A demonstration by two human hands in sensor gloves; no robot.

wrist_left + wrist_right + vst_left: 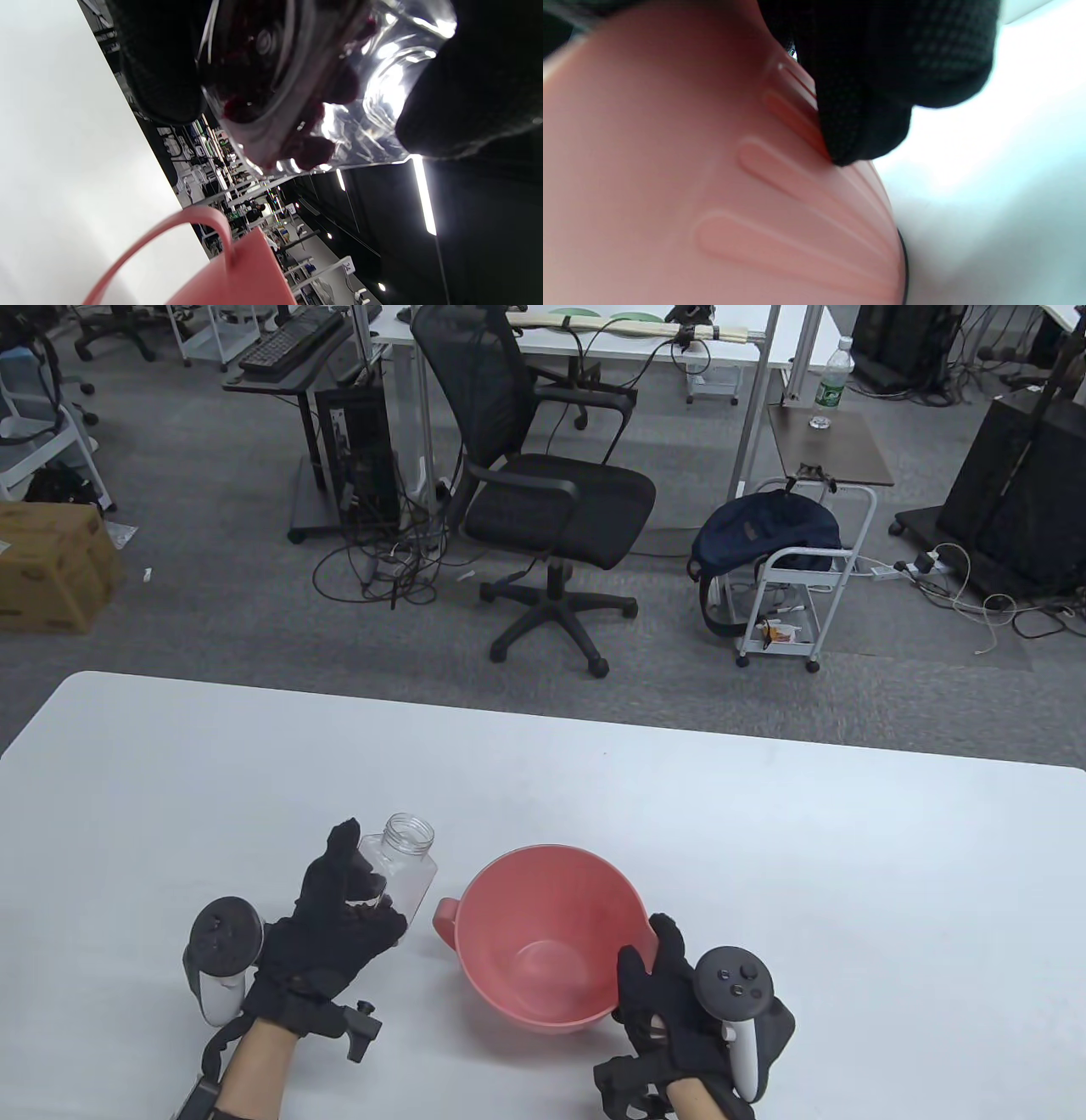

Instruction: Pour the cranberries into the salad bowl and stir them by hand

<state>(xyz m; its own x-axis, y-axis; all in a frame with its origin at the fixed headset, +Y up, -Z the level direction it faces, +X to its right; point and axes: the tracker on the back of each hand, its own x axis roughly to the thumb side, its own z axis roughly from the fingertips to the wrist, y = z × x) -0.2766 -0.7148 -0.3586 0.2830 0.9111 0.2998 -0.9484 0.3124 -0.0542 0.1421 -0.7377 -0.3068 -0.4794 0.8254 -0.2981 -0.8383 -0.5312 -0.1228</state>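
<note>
A pink salad bowl [543, 891] with a handle stands on the white table [764, 857] near the front edge; its inside looks bare. My right hand [657, 976] grips its right rim, thumb inside, fingers on the ribbed outer wall [780, 203]. Left of the bowl, my left hand [344, 908] holds a clear, lidless plastic jar [403, 861], lifted just off the table with its mouth up and away. Dark red cranberries [305, 140] lie at the jar's bottom in the left wrist view, where the bowl's handle [169, 233] shows below.
Beyond the table's far edge are a black office chair [543, 492], a small white cart [789, 594] with a dark bag, desks and floor cables.
</note>
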